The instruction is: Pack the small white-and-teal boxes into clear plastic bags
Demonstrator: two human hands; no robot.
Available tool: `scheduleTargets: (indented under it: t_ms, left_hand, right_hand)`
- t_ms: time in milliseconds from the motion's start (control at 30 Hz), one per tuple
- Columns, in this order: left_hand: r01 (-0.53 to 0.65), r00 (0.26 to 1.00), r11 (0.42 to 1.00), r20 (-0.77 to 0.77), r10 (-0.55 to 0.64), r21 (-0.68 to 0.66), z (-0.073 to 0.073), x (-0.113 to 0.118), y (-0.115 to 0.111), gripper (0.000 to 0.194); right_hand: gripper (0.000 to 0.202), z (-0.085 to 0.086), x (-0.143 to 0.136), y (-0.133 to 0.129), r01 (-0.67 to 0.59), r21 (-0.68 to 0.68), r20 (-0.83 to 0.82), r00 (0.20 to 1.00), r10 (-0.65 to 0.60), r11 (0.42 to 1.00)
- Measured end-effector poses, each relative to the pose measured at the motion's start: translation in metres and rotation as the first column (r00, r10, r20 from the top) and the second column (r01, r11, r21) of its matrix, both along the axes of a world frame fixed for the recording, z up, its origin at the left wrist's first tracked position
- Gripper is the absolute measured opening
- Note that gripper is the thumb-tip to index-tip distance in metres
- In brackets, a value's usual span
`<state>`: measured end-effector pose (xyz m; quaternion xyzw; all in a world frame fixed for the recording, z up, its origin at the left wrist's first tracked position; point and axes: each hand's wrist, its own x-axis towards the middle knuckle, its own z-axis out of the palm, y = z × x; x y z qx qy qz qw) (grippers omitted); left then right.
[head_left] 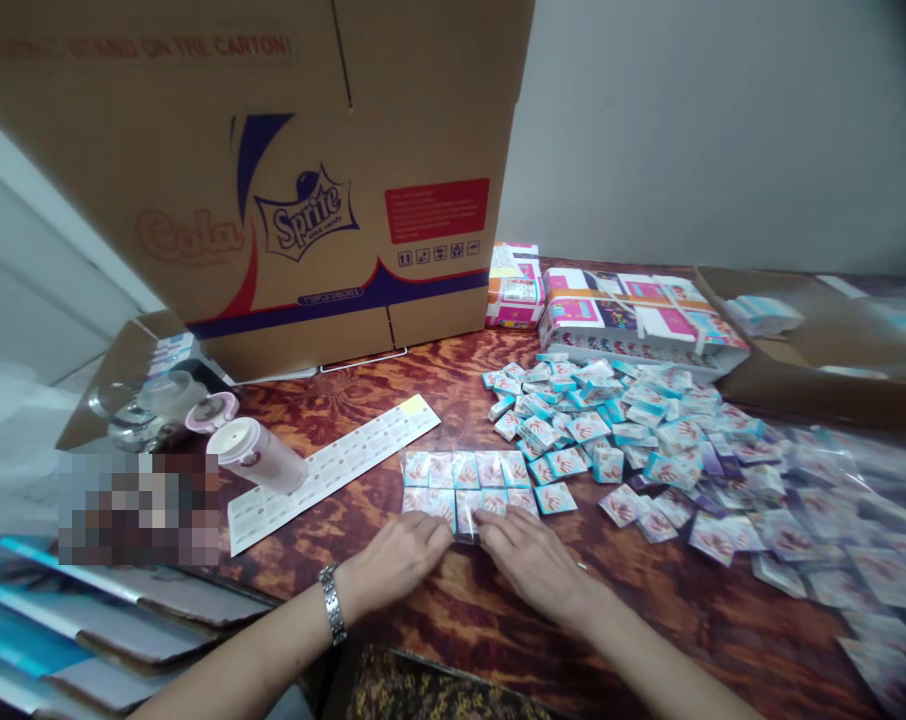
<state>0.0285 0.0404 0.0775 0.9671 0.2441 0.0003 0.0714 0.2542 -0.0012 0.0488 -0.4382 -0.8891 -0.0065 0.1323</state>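
Two neat rows of small white-and-blue printed boxes (466,470) lie flat on the table in front of me, with what looks like clear film at their near edge. My left hand (400,558), with a metal-link watch on its wrist, has its fingers bent and together against the near left boxes. From the other side my right hand (535,562) grips the near right boxes, its fingers curled over the edge. Between the hands one box in the front row sticks out slightly towards me. The undersides of both hands are hidden.
A large brown carton (438,290) stands behind. Loose small boxes (648,420) are heaped at right, before wrapped colourful packages (640,310) and an open carton (820,395). At left are a pink lidded cup (258,455), a printed strip (363,445) and stacked cardboard (123,610).
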Motion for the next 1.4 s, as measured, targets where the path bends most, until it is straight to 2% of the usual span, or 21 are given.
scheduleTargets:
  t_ms: [100,200,267,400,600,733,867,933,1033,1133,1167,1200,1233,1300,1333,1400]
  left_hand:
    - [-0.074,0.996,0.993,-0.049,0.07,-0.093,0.003,0.001,0.009,0.015]
    - [-0.156,0.988,0.951,-0.042,0.15,-0.267,0.007,0.004,0.022,0.017]
    - [-0.178,0.982,0.911,-0.014,0.187,-0.372,0.009,0.006,0.032,0.015]
    - [-0.187,0.974,0.864,0.029,0.226,-0.467,0.011,0.01,0.052,0.014]
    - [-0.121,0.972,0.727,0.069,0.226,-0.676,0.0,0.013,0.079,0.02]
    - [-0.108,0.968,0.638,0.064,0.241,-0.763,-0.011,0.014,0.089,0.019]
    - [-0.148,0.955,0.592,0.04,0.293,-0.792,-0.018,0.016,0.095,0.016]
    - [-0.192,0.94,0.604,0.032,0.34,-0.774,-0.016,0.016,0.098,0.016]
    - [-0.296,0.887,0.662,0.059,0.458,-0.689,-0.003,0.014,0.093,0.016]
    - [-0.381,0.824,0.748,0.167,0.542,-0.544,0.012,0.013,0.059,0.022]
    - [-0.35,0.841,0.84,0.255,0.476,-0.414,0.013,0.014,0.042,0.023]
    - [-0.245,0.885,0.925,0.322,0.335,-0.29,0.012,0.015,0.024,0.022]
    - [-0.133,0.921,0.971,0.338,0.195,-0.198,0.009,0.017,0.006,0.023]
    - [-0.033,0.96,0.999,0.277,0.035,-0.012,-0.005,0.022,-0.02,0.036]
    - [-0.035,0.973,0.996,0.232,0.014,0.087,-0.014,0.024,-0.027,0.042]
    - [-0.074,0.989,0.977,0.141,0.046,0.198,-0.031,0.027,-0.027,0.05]
  right_hand:
    - [0.02,0.0,0.0,0.006,0.07,-0.076,0.04,0.997,-0.067,0.995]
    - [0.013,0.003,0.0,0.014,0.137,-0.194,0.077,0.989,-0.124,0.971]
    - [0.011,0.006,-0.001,0.02,0.167,-0.271,0.092,0.985,-0.147,0.948]
    - [0.015,0.012,-0.003,0.034,0.227,-0.379,0.118,0.973,-0.196,0.897]
    - [0.017,0.016,-0.008,0.051,0.29,-0.445,0.167,0.956,-0.239,0.847]
    - [0.018,0.019,-0.011,0.062,0.327,-0.47,0.235,0.942,-0.241,0.82]
    - [0.019,0.023,-0.014,0.07,0.332,-0.482,0.26,0.938,-0.23,0.81]
    - [0.02,0.024,-0.016,0.073,0.338,-0.482,0.271,0.935,-0.229,0.808]
    - [0.023,0.024,-0.017,0.074,0.346,-0.473,0.278,0.931,-0.235,0.81]
    - [0.024,0.022,-0.017,0.075,0.349,-0.474,0.282,0.93,-0.236,0.809]
    - [0.024,0.021,-0.017,0.075,0.35,-0.476,0.284,0.929,-0.236,0.807]
    - [0.023,0.02,-0.017,0.076,0.351,-0.477,0.286,0.929,-0.235,0.806]
    - [0.023,0.019,-0.017,0.076,0.352,-0.476,0.288,0.928,-0.235,0.806]
    - [0.024,0.017,-0.016,0.076,0.352,-0.473,0.287,0.928,-0.236,0.808]
    - [0.025,0.016,-0.015,0.077,0.35,-0.472,0.285,0.929,-0.236,0.809]
    - [0.026,0.014,-0.015,0.077,0.346,-0.471,0.279,0.931,-0.235,0.812]
